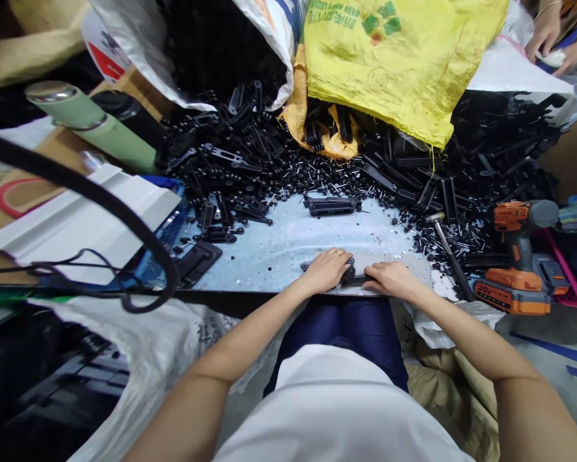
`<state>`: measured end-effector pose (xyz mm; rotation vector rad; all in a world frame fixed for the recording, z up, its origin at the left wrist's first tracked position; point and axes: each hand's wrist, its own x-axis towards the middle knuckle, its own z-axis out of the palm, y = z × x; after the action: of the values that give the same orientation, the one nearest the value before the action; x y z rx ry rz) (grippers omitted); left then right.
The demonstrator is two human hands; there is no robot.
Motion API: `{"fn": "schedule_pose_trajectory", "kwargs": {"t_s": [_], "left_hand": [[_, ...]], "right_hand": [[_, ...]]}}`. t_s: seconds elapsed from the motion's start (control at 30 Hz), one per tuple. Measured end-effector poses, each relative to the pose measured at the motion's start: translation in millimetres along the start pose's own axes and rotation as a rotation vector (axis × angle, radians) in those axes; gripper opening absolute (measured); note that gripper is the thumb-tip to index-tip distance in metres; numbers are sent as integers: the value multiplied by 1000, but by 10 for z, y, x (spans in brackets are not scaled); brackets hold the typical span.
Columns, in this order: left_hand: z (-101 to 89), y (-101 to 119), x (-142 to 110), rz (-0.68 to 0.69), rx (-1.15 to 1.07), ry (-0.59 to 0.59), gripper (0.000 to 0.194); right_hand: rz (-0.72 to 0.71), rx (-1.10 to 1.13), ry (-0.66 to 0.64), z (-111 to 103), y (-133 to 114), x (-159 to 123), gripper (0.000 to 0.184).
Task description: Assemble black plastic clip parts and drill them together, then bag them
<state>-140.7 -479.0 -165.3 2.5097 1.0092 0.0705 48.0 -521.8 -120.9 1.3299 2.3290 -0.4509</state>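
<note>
Near the front edge of the table, my left hand [325,271] and my right hand [393,278] grip the two ends of a dark plastic part [352,278]. My left fingers lie over its left end and hide much of it. The thumb and fingers of my right hand close on the other end. Just beyond my hands, a similar black slotted plastic piece [331,205] lies flat on the light blue tabletop [269,240]. A hammer [449,253] with a black handle rests to the right of my right hand.
Heaps of black plastic parts [235,154] and small pins [317,172] cover the back, beneath a yellow sack [394,58]. An orange cordless drill [516,256] stands right. A green flask [95,125] and a thick black cable [100,202] are left. Another person's hands [548,38] show top right.
</note>
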Motion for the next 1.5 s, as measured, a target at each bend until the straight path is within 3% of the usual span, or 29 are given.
{"fn": "schedule_pose_trajectory", "kwargs": {"t_s": [0.17, 0.33, 0.53, 0.73, 0.93, 1.07, 1.17, 1.27, 1.4, 1.5], "left_hand": [[-26, 22, -11, -7, -16, 10, 30], [6, -5, -85, 7, -62, 80, 61], [92, -91, -127, 55, -83, 235, 59], [159, -126, -140, 148, -82, 296, 47], [157, -129, -109, 118, -48, 274, 45], [149, 2, -62, 65, -7, 179, 41], [81, 172, 149, 46, 27, 81, 40], [-52, 336, 630, 71, 20, 117, 33], [-191, 511, 1407, 42, -58, 104, 28], [-225, 542, 1639, -3, -101, 104, 21]], "right_hand": [[31, -27, 64, 81, -12, 6, 36], [37, -65, 186, 81, -91, -53, 41], [54, -111, 173, -72, -214, -106, 38], [25, -167, 127, -179, -178, -92, 39], [31, -186, 139, -225, -156, -57, 38], [57, -197, 247, 24, -68, -49, 39], [62, -145, 344, 312, 110, -84, 37], [78, -84, 513, 496, 340, -145, 33], [371, -58, 658, 405, 648, -58, 29], [584, -38, 566, 240, 824, 143, 25]]}}
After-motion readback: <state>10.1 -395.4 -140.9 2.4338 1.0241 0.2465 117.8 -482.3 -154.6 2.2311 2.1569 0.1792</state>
